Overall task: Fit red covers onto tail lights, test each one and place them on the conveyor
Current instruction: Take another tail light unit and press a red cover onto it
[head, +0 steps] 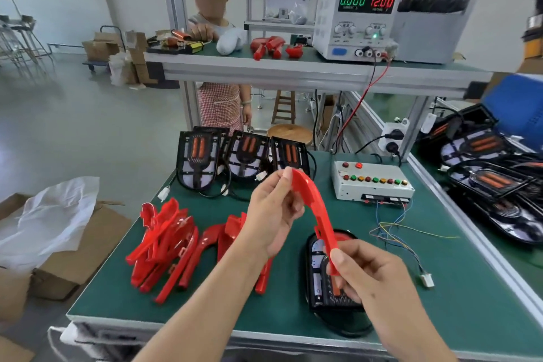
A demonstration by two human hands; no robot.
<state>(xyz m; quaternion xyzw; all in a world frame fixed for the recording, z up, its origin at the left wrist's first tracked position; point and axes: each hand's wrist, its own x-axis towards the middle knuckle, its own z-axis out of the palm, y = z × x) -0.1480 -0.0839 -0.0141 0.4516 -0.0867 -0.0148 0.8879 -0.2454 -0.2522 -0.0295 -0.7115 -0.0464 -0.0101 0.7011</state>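
You have one red cover in the air above the worktop, held edge-on between both hands: your left hand pinches its upper end, your right hand grips its lower end with thumb and curled fingers. It hangs just above the tail light lying flat in front of you, near the front edge, and is not yet seated on it. A red patch at that light's far end may be a part already fitted; I cannot tell.

So, as I judge it, you are at the fitting step of this unit. Testing it and placing it on the conveyor are both still to come.

Counts, as far as they can be made out:
- Bare tail lights standing upright at the back of the worktop: three clear, with the edge of a possible fourth behind the left one.
- Loose red covers in the pile to your left: too tangled to count, certainly several, plus a few more beside your left forearm.
- Tail lights on the conveyor to your right: about four; whether they carry covers is unclear.
- One test box with a row of coloured lamps, its loose wires and white plug lying unconnected beside your right hand.
- One power supply on the upper shelf.
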